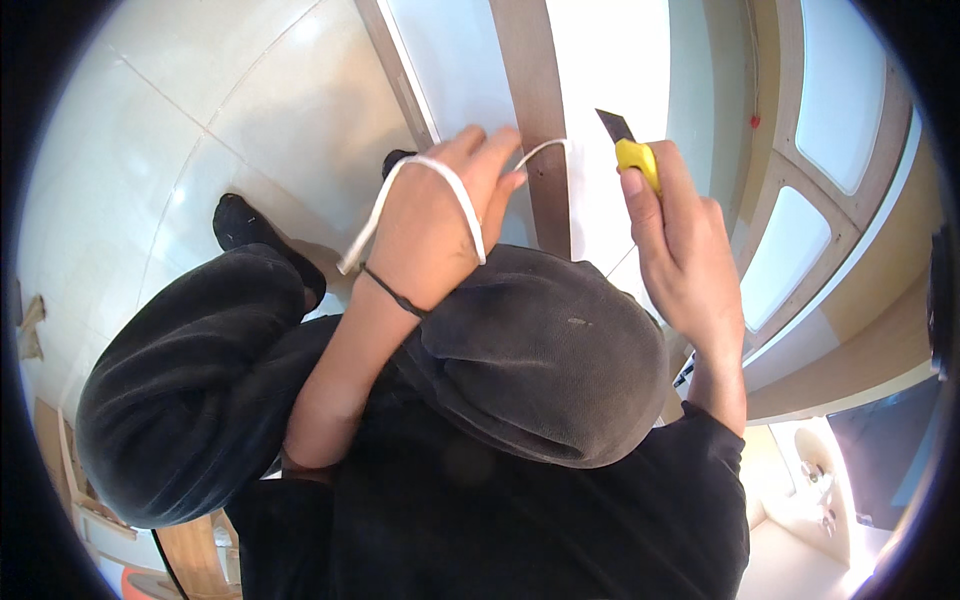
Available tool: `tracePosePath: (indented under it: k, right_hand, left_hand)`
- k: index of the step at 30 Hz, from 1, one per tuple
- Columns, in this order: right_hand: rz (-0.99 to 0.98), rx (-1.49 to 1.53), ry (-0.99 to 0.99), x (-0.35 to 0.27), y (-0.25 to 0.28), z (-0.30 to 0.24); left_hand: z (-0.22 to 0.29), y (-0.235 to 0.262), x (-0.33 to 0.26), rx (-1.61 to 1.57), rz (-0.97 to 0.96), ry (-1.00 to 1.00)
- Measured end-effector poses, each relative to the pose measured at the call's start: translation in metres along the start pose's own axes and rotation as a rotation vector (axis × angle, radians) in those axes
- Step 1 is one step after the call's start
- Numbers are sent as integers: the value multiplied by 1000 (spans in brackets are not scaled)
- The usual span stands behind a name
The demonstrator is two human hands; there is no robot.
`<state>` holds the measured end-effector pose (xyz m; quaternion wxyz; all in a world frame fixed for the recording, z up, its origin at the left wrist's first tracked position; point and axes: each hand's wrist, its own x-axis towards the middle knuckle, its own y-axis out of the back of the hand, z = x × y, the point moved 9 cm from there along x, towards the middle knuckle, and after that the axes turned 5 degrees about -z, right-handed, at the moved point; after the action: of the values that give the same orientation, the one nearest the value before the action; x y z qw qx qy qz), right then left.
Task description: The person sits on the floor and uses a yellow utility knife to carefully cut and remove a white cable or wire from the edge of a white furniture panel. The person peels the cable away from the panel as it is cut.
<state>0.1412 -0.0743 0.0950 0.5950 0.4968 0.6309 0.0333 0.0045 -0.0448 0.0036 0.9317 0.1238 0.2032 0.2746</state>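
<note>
My right hand (680,240) grips a yellow utility knife (637,162). Its dark blade is out and points up and to the left, touching nothing that I can see. Across the back of my left hand (440,215) lies a white cord (452,182), draped in a loop with one loose end hanging near the wrist. A thin length of the cord runs out past the thumb and fingertips toward the wooden frame (540,150). The left fingers are bent and slightly blurred, closed about the cord. A dark band circles the left wrist.
My bent knees in dark trousers (540,350) fill the middle, below the hands. Pale floor tiles (150,120) spread to the left. Ahead stands wooden framing with a bright white panel (615,60). Framed light panels (790,250) curve along the right.
</note>
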Motion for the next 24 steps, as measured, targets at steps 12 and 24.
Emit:
tracePosePath:
  k: [12,24]
  right_hand:
    - [-17,-211,82,10,-13,0]
    - [-98,-307,45,5,-12,1]
  left_hand:
    - [0,-14,8,-243,201,-18]
    - [-5,-34,8,-419,123,40]
